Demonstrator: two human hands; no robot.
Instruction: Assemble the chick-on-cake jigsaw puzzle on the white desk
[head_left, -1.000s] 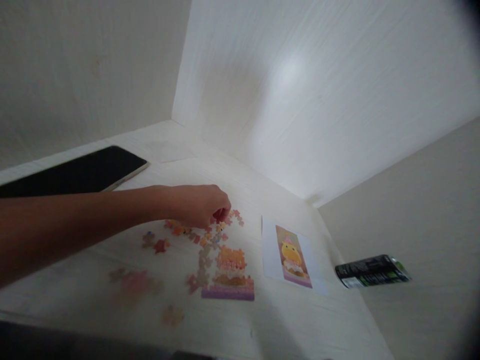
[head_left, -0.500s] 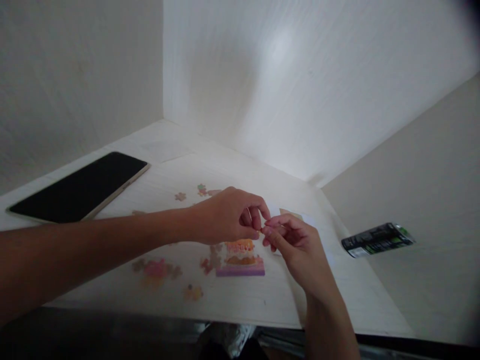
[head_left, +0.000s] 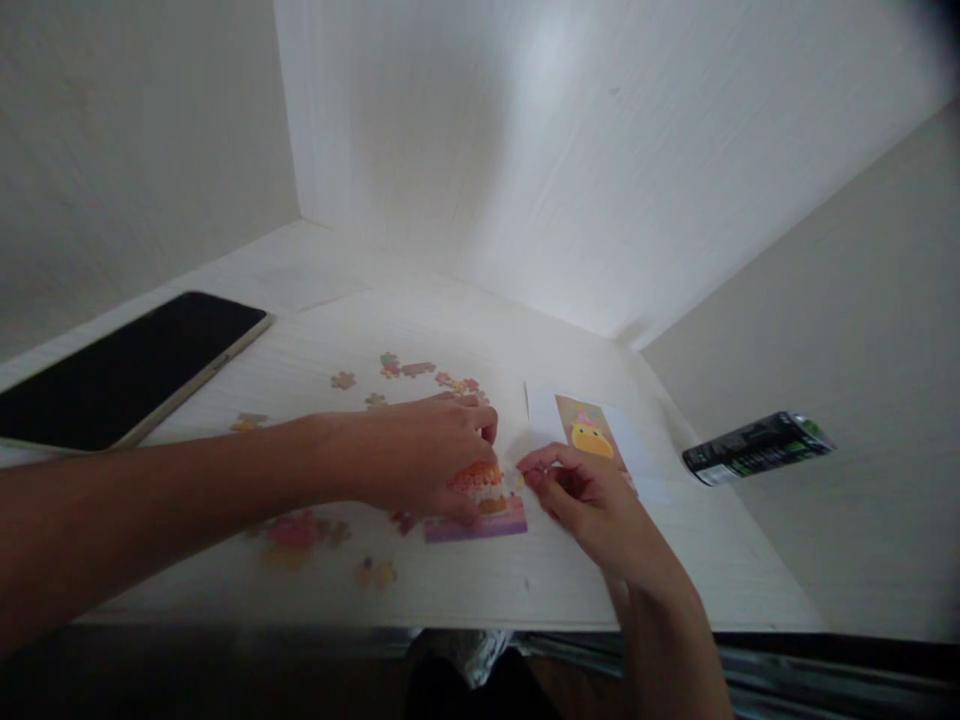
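A partly joined jigsaw puzzle (head_left: 491,505) with a cake picture and a purple bottom edge lies on the table. My left hand (head_left: 420,455) rests over its left side, thumb and fingers apart, hiding part of it. Just right of the puzzle, my right hand (head_left: 589,505) is closed in a pinch on a small puzzle piece (head_left: 519,482), mostly covered by the fingertips. Beyond that hand lies a printed picture sheet (head_left: 589,430) showing a yellow figure.
Loose puzzle pieces (head_left: 418,369) are scattered behind and left of my left arm, with a pink joined cluster (head_left: 294,530) nearer the front. A black-screened phone (head_left: 135,370) lies at left. A dark can (head_left: 757,448) stands at right by the wall.
My hands have parted from where their fingertips met. The left has come down leftward onto the puzzle; the right stays pinched beside it. The view has shifted slightly, uncovering more of the picture sheet.
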